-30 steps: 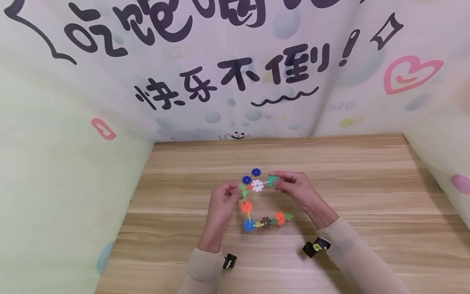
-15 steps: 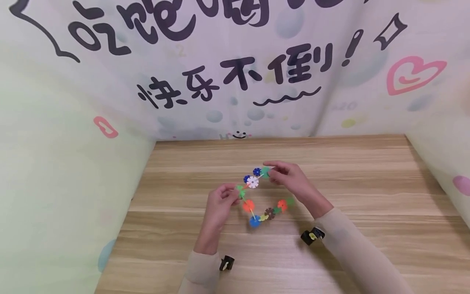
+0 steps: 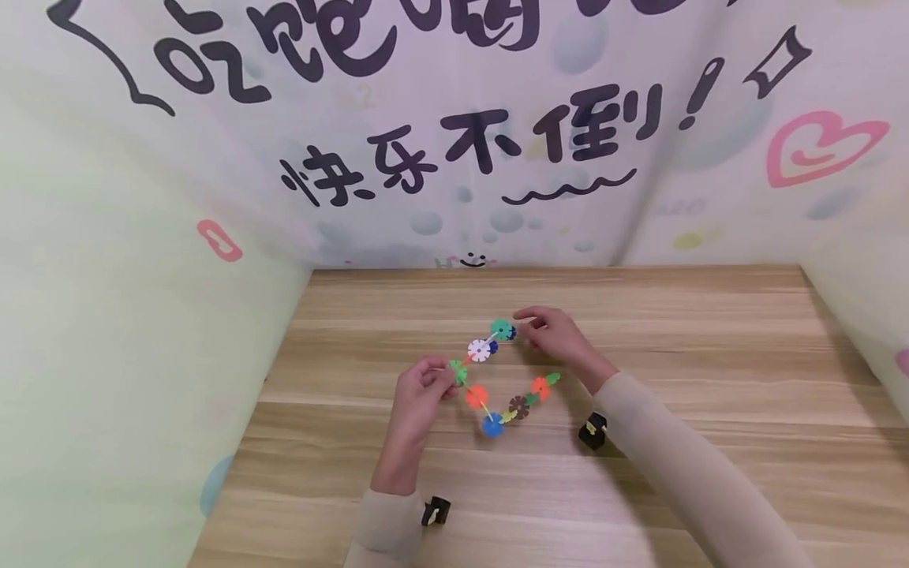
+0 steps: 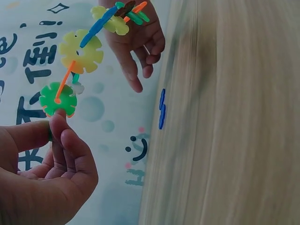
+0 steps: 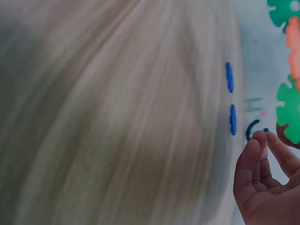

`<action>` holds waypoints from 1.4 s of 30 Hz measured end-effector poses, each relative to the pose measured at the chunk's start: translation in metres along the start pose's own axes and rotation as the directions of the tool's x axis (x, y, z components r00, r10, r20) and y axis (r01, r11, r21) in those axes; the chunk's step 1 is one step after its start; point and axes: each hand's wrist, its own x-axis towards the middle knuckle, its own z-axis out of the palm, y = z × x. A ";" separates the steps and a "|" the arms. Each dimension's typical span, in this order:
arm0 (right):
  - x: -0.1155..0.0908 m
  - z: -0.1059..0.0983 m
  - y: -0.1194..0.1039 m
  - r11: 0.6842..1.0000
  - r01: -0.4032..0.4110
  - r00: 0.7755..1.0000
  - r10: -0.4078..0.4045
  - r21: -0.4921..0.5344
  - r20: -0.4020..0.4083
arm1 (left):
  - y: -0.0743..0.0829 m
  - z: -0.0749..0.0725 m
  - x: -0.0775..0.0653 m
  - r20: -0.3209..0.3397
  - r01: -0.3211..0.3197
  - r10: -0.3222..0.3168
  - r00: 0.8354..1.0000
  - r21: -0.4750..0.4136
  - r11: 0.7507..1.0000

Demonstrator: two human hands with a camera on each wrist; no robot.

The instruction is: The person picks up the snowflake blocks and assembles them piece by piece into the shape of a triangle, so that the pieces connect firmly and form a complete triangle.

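Observation:
My left hand [image 3: 417, 394] pinches a green snowflake disc [image 4: 58, 96] between thumb and fingers. That disc is part of a linked chain of slotted plastic discs held up off the table. One arm of it runs through a white disc [image 3: 479, 350] to a teal disc [image 3: 500, 329]. The other passes an orange disc [image 3: 476, 396] and a blue disc [image 3: 493, 424], then a brown disc [image 3: 519, 407] up to a green end. My right hand [image 3: 557, 335], fingers loosely bent, holds nothing beside the teal disc. Two loose dark blue discs [image 5: 233, 120] lie on the table, partly hidden behind the chain in the head view.
The wood-grain table [image 3: 341, 315] meets a printed white backdrop [image 3: 398, 229] at its far edge. Pale side walls [image 3: 142, 315] flank it. Black wrist devices [image 3: 435, 511] sit by both beige sleeves [image 3: 682, 450].
My right hand has let go of the teal disc and drawn slightly away from it. The left hand keeps its pinch; the chain has turned, its brown-disc arm angling upward.

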 end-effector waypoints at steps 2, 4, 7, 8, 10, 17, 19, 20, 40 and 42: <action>0.003 0.003 0.001 0.999 -0.003 1.000 0.004 -0.053 0.022 | -0.001 0.000 0.000 0.002 0.011 -0.011 1.000 0.005 1.000; 0.007 0.005 0.001 0.995 -0.006 0.999 0.011 -0.097 0.047 | 0.000 -0.001 -0.001 0.003 0.022 -0.022 1.000 0.005 1.000; 0.011 0.009 0.002 0.989 -0.016 0.998 0.025 -0.146 0.063 | 0.000 -0.001 -0.001 0.001 0.034 -0.034 0.999 0.000 0.999; 0.012 0.010 0.002 0.986 -0.016 0.998 0.026 -0.165 0.060 | 0.001 -0.001 -0.001 0.002 0.035 -0.035 0.999 0.000 0.999; 0.014 0.012 0.002 0.975 -0.011 0.999 0.022 -0.220 0.047 | 0.001 -0.001 -0.001 0.003 0.040 -0.040 0.999 0.005 0.999; 0.018 0.014 0.002 0.930 0.008 1.000 0.000 -0.368 0.021 | 0.001 0.001 0.000 0.015 0.047 -0.047 0.999 0.012 0.999; 0.018 0.014 0.001 0.927 0.012 1.000 -0.005 -0.374 0.020 | 0.001 0.001 0.000 0.013 0.041 -0.041 0.999 0.008 0.999; 0.018 0.014 0.001 0.928 0.018 1.000 -0.011 -0.373 0.021 | 0.001 0.002 -0.001 0.012 0.038 -0.038 0.999 0.006 0.999; -0.013 -0.008 -0.001 0.979 0.074 0.997 -0.072 0.192 -0.020 | 0.000 0.001 0.000 0.042 -0.008 0.007 0.999 0.014 1.000; -0.017 -0.012 -0.004 0.955 0.104 0.994 -0.095 0.278 -0.045 | 0.001 0.001 -0.001 0.045 0.000 -0.001 0.999 0.014 1.000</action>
